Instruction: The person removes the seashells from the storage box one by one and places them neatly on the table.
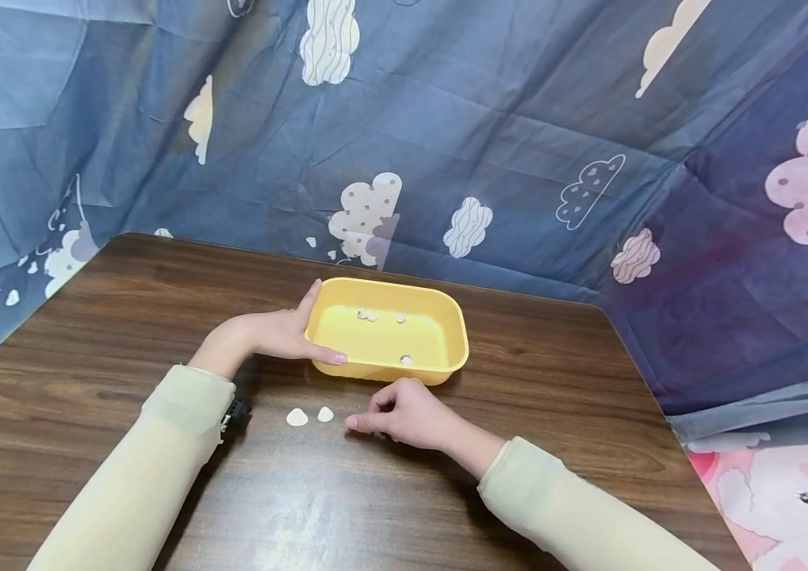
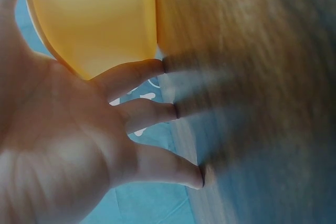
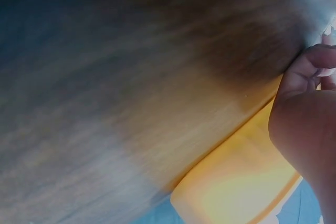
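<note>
At the left, a person's arm in a cream long sleeve (image 1: 161,432) is slanting up and forward over the brown wood-grain table (image 1: 589,381), with a small black device (image 1: 235,412) showing at the cuff. The left hand (image 1: 277,333) is bending at the wrist toward the right and bracing the left end of a yellow, round-cornered rectangular tray (image 1: 455,337). Its thumb is lying along the near rim, and its fingers are standing straight and spread, as the left wrist view is showing.

To the right, two small white rounded-triangular pieces, a left one (image 1: 297,417) and a right one (image 1: 325,414), are lying apart on the table, in front of the tray. The tray is sitting near the table's far edge, holding a pair of small pale pieces (image 1: 367,316) at the back, a single pale piece (image 1: 400,318) beside them and another pale piece (image 1: 407,360) by the near wall.

The right hand (image 1: 407,414) is hanging low just in front of the tray, its thumb pointing left and its index finger curling toward the thumb; whether they are pinching anything, I cannot tell. Its forearm, in the matching right sleeve (image 1: 568,500), is running down to the lower right.
</note>
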Available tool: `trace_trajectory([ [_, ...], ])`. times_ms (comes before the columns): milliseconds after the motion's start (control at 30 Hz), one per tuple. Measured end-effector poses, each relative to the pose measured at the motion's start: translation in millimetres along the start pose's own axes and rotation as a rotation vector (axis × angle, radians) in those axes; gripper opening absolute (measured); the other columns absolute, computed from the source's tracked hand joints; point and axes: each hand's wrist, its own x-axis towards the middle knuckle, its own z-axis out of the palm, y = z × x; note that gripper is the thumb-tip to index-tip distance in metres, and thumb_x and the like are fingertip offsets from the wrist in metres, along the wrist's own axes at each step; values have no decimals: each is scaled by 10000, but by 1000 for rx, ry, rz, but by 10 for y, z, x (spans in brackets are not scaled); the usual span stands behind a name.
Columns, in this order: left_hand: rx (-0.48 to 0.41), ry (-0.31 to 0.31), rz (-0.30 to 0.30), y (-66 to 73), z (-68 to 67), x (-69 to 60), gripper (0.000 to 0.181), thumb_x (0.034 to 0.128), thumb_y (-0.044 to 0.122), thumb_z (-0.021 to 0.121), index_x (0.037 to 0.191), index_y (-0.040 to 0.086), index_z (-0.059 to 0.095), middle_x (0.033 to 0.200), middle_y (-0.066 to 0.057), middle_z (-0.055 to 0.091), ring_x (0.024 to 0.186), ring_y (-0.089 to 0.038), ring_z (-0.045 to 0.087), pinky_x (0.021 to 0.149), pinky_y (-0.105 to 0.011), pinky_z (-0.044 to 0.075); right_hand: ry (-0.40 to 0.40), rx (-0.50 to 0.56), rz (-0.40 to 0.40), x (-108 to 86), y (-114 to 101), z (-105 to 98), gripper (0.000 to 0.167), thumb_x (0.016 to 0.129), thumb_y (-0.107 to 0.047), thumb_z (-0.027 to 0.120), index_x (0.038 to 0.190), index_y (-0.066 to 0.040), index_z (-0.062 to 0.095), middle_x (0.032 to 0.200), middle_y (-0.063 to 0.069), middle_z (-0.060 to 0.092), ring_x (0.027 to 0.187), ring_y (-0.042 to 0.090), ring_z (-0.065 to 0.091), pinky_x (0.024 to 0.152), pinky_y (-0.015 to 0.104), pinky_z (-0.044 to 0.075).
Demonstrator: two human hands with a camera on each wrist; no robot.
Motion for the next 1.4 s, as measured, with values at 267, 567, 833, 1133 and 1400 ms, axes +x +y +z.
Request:
trace_trajectory([
  [267, -19, -1, 13, -9, 11, 13, 1510, 830, 725, 776, 1627, 93, -340, 1694, -364, 267, 1561, -421, 394, 1293, -566, 309, -12, 43, 34, 6, -6, 2, 393, 941, -419, 820, 701, -117, 744, 480, -103, 486, 447, 61, 469, 485, 220, 423],
  [567, -24, -1, 9, -14, 20, 12, 1503, 832, 723, 776, 1636, 80, -318, 1706, -356, 244, 1563, -414, 390, 1292, -565, 311, 3, 147, 65, 25, 13, 10, 250, 906, -285, 864, 1008, -110, 717, 605, -46, 549, 471, 97, 516, 479, 249, 464],
  [833, -24, 1, 1, -20, 12, 3, 1503, 833, 718, 779, 1632, 88, -327, 1703, -362, 243, 1565, -424, 384, 1292, -570, 308, -27, 196, 45, 37, 32, 8, 199, 889, -42, 785, 1079, -55, 729, 656, -35, 546, 499, 99, 508, 498, 242, 458],
  [1133, -23, 6, 12, 0, 1, 0, 1500, 834, 707, 783, 1635, 78, -318, 1682, -365, 296, 1541, -414, 426, 1286, -560, 324, -15, 182, 31, 34, 26, 15, 131, 915, -99, 814, 1027, -85, 748, 628, -36, 531, 477, 94, 499, 482, 242, 444],
  [1400, -22, -1, 8, -10, 4, 12, 1505, 830, 726, 775, 1633, 93, -329, 1693, -361, 273, 1552, -421, 409, 1287, -566, 321, -14, 204, 49, 38, 28, 6, 179, 894, -83, 825, 1049, -67, 737, 638, -36, 526, 486, 97, 500, 492, 239, 449],
])
